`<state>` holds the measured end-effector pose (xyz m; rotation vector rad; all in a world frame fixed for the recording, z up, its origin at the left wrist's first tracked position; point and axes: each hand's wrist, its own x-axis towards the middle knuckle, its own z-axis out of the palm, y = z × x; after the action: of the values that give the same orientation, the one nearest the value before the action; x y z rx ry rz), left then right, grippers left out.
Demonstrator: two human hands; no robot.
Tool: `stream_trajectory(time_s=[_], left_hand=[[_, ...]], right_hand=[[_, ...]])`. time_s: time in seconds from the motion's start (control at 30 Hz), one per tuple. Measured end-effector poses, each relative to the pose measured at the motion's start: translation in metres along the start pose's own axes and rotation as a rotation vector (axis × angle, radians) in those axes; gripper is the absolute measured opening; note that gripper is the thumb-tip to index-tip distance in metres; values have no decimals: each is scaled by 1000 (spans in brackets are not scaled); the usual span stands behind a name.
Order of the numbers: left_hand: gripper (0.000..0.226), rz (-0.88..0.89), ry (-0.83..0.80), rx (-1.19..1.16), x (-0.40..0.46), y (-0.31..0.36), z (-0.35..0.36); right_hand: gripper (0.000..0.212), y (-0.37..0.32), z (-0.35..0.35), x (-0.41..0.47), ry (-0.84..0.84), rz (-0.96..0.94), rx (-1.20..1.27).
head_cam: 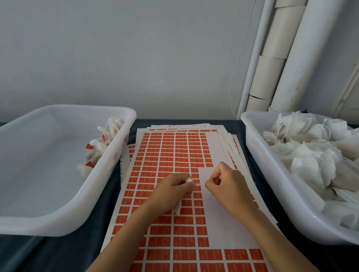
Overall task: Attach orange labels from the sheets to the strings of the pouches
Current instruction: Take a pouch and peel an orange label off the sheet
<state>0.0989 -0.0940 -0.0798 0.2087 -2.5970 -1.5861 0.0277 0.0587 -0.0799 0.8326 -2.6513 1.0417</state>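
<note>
A stack of sheets with orange labels (pixel 165 157) lies in the middle of the dark table; the top sheet has a bare white strip on its right side. My left hand (pixel 173 190) grips a white pouch (pixel 179 207), which pokes out above and below the fist. My right hand (pixel 227 183) is curled just to the right, and its fingertips pinch the pouch's string (pixel 197 183) over the sheet. Whether a label is on the string I cannot tell.
A white tub (pixel 60 223) on the left holds a few pouches with orange labels (pixel 98 148) in its far right corner. A second white tub (pixel 263 169) on the right is heaped with unlabelled white pouches (pixel 321 159). White pipes run down the wall behind it.
</note>
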Motion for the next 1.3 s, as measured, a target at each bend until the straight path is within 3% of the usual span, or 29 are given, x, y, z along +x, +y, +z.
stream_trajectory(time_s=[0.23,0.53,0.93,1.1,1.2,1.3], left_hand=[[32,68,272,115,9,-10,16],[32,58,307,92,41,-18,9],[27,21,202,173,36,-2,18],[34,-19,199,-18,27,-3,5],[38,4,130,-78,18,-4,-4],[40,38,49,-106,8,-7,-8]], right_hand=[[23,6,18,7,64,36,83],[19,15,30,36,80,-18,111],[18,17,32,36,131,45,108],[17,17,10,29,-155,-18,206],[30,15,-8,12,-379,-87,106],[29,15,-19,-8,-526,-272,-69]])
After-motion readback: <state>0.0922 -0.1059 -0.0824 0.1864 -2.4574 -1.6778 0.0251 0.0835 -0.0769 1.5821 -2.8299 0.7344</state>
